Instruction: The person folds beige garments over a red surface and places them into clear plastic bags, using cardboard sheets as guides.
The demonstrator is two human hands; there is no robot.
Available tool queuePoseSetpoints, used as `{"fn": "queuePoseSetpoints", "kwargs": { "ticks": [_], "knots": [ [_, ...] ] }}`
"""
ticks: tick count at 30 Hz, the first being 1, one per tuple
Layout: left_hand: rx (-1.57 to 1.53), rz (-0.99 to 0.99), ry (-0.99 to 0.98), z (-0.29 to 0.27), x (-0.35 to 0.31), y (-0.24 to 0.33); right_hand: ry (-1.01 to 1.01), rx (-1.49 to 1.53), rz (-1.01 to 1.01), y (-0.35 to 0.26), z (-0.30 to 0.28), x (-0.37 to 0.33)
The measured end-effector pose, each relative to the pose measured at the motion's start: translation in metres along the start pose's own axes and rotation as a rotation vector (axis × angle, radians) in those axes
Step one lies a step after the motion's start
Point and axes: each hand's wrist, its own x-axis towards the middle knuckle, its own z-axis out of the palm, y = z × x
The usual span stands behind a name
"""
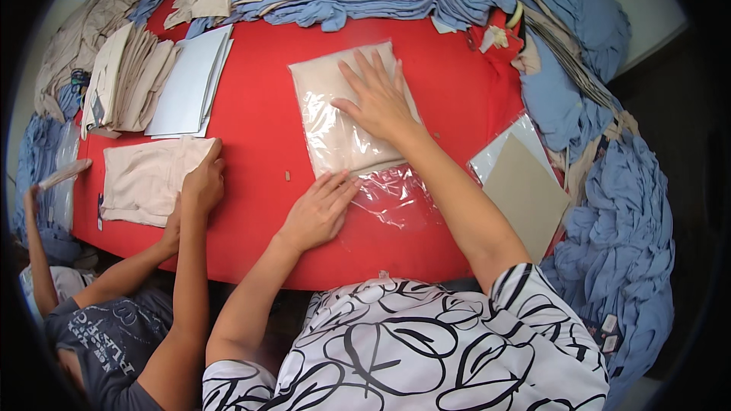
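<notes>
A folded cream garment (324, 133) lies inside a clear plastic bag (392, 196) on the red table. My right hand (375, 105) rests flat on the upper part of the package, its fingers spread. At the package's lower left corner lies my left hand (318, 211), fingers stretched out and touching the edge where the garment ends. From there the loose, crinkled end of the bag spreads to the right, partly under my right forearm.
Left, a co-worker's hands (202, 183) handle a folded beige garment (145, 183). Beyond stand folded beige garments (126, 80) and white sheets (190, 80). Blue and cream clothes (358, 0) line the far edge. Right are a grey-beige card (525, 194) and heaped blue clothes (617, 221).
</notes>
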Motion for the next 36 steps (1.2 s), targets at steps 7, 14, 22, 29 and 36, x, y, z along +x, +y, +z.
{"fn": "queuePoseSetpoints", "kwargs": {
  "ticks": [7, 14, 22, 29, 36],
  "knots": [
    [-0.26, -0.231, -0.003, 0.002, -0.009, 0.018, -0.057, -0.116, -0.03, -0.008, 0.061, 0.013],
    [-0.639, -0.447, -0.111, -0.011, -0.009, 0.007, -0.115, 0.014, -0.004, -0.003, 0.046, 0.015],
    [-0.828, -0.559, -0.187, -0.019, -0.004, -0.003, -0.257, 0.268, -0.05, 0.106, -0.077, -0.097],
    [-0.954, -0.552, -0.22, -0.025, -0.001, -0.008, -0.194, 0.206, -0.14, 0.074, -0.078, -0.193],
    [-0.938, -0.589, -0.251, -0.031, 0.004, -0.008, -0.123, 0.603, -0.064, 0.074, -0.057, -0.169]
  ]
}}
